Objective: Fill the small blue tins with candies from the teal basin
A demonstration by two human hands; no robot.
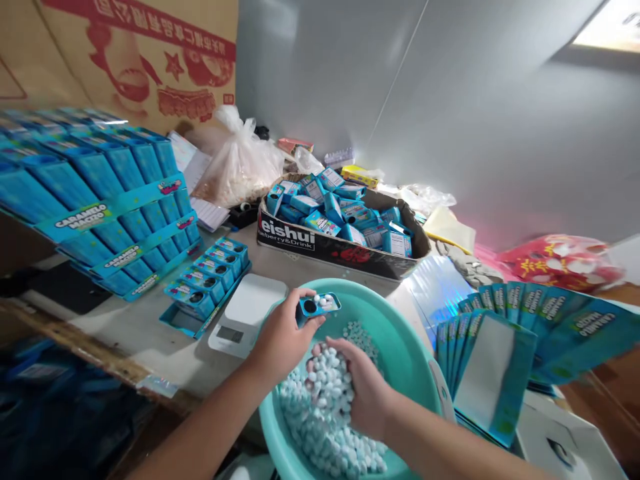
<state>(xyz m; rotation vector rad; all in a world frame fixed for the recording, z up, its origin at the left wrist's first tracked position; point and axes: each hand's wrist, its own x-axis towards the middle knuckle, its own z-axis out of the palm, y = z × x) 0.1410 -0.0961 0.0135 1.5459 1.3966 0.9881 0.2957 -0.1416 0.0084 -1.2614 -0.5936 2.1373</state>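
Box [320, 305], prob. light, crushable card best gripped by long sides, sits pinched in L hand [286, 328] near far rim of basin [407, 340], R hand [364, 387] cupping pale candies [333, 377].

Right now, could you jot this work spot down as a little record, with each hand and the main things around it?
left hand: holds a small blue box, white pieces showing inside
right hand: cups a heap of pale pieces
basin: turquoise, more pieces inside
scale: white, left of the basin
tray: blue, small boxes in a row
carton: beyond the basin, blue boxes jumbled inside
display stack: far left, tiered blue boxes
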